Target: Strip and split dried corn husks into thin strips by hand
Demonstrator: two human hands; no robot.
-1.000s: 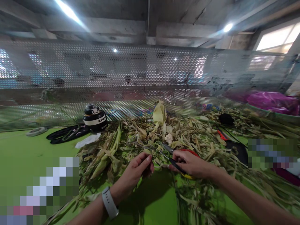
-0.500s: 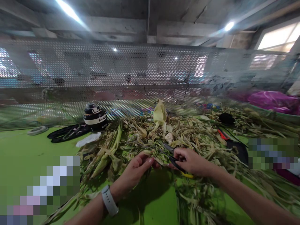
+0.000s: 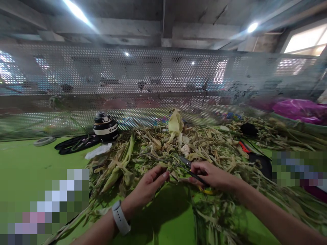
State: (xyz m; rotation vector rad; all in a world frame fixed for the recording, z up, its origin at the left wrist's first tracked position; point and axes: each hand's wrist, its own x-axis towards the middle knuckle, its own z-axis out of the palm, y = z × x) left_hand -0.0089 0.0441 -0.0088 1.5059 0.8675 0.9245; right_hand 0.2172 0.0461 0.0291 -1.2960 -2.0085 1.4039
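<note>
While the right hand (image 3: 213, 176) holds scissors (image 3: 196, 177), I cannot tell whether the nearby left hand (image 3: 150, 182) pinches anything.

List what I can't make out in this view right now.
All in the head view:
Whether the left hand grips a stem: its own fingers hide it.
Most of the scissors' handles: covered by the right hand.
Rest of the purple plastic: cut off by the right edge.
Things behind the perforated screen: blurred.
</note>
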